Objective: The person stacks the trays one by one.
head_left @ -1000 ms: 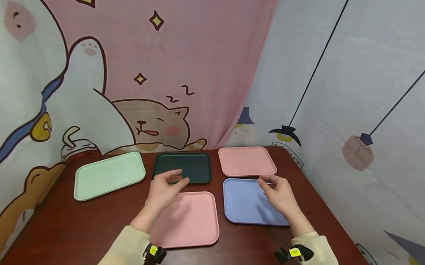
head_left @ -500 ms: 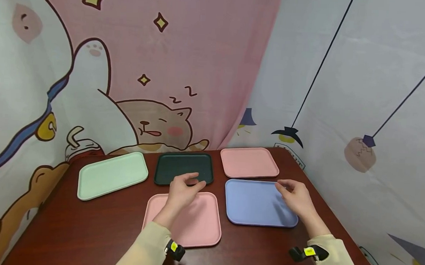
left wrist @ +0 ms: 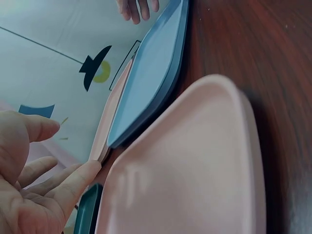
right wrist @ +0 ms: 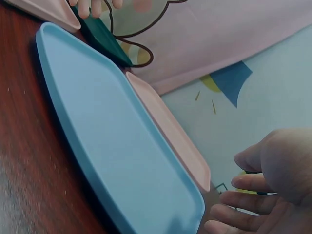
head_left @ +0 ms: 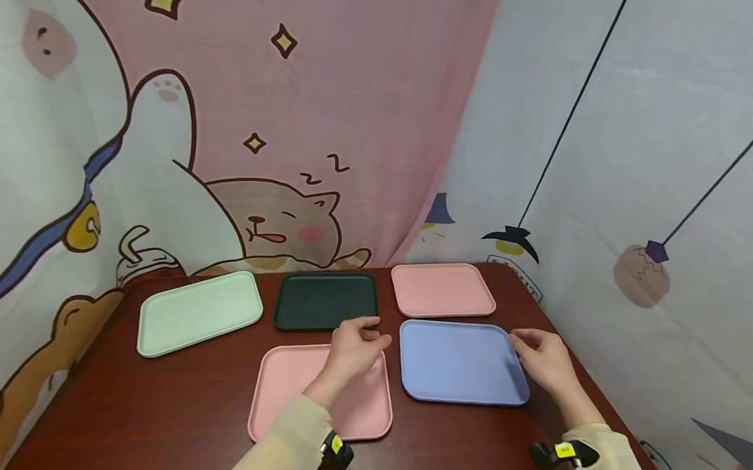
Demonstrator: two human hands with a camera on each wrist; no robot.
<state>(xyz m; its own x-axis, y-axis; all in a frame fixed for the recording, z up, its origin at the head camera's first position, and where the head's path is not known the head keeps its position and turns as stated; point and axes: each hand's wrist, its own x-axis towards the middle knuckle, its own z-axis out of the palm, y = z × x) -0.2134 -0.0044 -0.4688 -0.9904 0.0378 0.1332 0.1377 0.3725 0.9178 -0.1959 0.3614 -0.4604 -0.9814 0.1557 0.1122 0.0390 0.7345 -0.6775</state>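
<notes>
A blue tray (head_left: 462,365) lies flat at the right of the table. My right hand (head_left: 547,362) is beside its right edge, fingers loosely bent and holding nothing; in the right wrist view a small gap shows between the fingertips and the blue tray (right wrist: 117,126). My left hand (head_left: 354,352), its fingers relaxed, hovers over the upper right part of the near pink tray (head_left: 288,382), left of the blue tray. Nothing is in the left hand, and its fingers (left wrist: 73,187) look spread in the left wrist view.
Behind these trays lie a light green tray (head_left: 199,315), a dark green tray (head_left: 326,299) and a second pink tray (head_left: 443,290). All rest on a dark red-brown table (head_left: 173,408). Printed cloth (head_left: 358,87) hangs at the back and right.
Both hands have moved to the right and slightly lower, the right one from over the blue tray to beside its right edge. The head view shifted slightly; the trays stay in place.
</notes>
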